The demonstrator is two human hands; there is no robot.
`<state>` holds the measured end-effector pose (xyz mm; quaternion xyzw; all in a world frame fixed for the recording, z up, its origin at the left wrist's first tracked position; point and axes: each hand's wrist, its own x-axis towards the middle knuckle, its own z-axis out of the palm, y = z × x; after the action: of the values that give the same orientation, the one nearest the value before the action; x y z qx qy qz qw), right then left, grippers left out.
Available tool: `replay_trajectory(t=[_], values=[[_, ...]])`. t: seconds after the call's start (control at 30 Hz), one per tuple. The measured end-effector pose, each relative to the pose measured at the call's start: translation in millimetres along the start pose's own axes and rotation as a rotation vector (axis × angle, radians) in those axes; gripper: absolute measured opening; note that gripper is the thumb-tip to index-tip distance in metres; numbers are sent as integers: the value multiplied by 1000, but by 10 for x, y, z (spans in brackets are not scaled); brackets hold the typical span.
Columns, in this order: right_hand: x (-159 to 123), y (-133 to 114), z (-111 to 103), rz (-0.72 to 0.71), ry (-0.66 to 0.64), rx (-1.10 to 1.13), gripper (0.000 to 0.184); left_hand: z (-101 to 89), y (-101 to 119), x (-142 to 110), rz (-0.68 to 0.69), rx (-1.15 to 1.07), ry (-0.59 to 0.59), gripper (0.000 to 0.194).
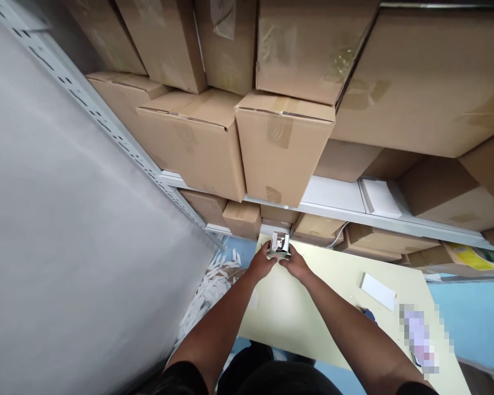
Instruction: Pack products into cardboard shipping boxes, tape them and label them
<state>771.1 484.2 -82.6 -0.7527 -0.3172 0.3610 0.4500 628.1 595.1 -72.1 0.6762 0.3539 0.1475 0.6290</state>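
Both my hands meet at the far edge of a pale yellow table [288,318]. Between them is a small silvery-white box [279,245]. My left hand [261,262] grips its left side with fingers curled round it. My right hand [295,264] closes on its right side. The box sits just above the table top, right under the lowest shelf of cardboard cartons. Whether it rests on the table I cannot tell.
Metal shelving [337,211] stacked with brown cardboard cartons [282,148] fills the far side. A grey wall [66,230] stands to the left. White paper strips [212,285] lie heaped on the floor by the table. A white flat card [377,291] lies on the table at right.
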Motion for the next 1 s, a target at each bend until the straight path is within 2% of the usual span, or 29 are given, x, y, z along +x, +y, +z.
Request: replay_trajectory(t=[0.1,0.2,0.37,0.53,0.7,0.83,0.93,1.0], values=[[115,-65,51,68,-36,55,78,-88,-21,109,17,-20,3,77],[133,-91,66,103,-22,40,76,-100,-55,127,50,-37,5,78],[3,-50,89,91,-3,-1,71,-74,-115,34,61,-18,27,78],[-73,-37,109,91,-10,-14,79,-72,-130,-49,58,14,29,82],[-177,9,15,153,-7,-46,82,-63,-117,-119,-8,26,46,84],[-506,236,-159,180,-2,-31,78,-68,-158,-339,-121,45,110,79],[-824,506,-321,175,-70,-10,71,-16,-224,-652,-159,32,214,66],[-1005,689,-440,157,-121,-1,66,87,-266,-918,-161,13,294,60]])
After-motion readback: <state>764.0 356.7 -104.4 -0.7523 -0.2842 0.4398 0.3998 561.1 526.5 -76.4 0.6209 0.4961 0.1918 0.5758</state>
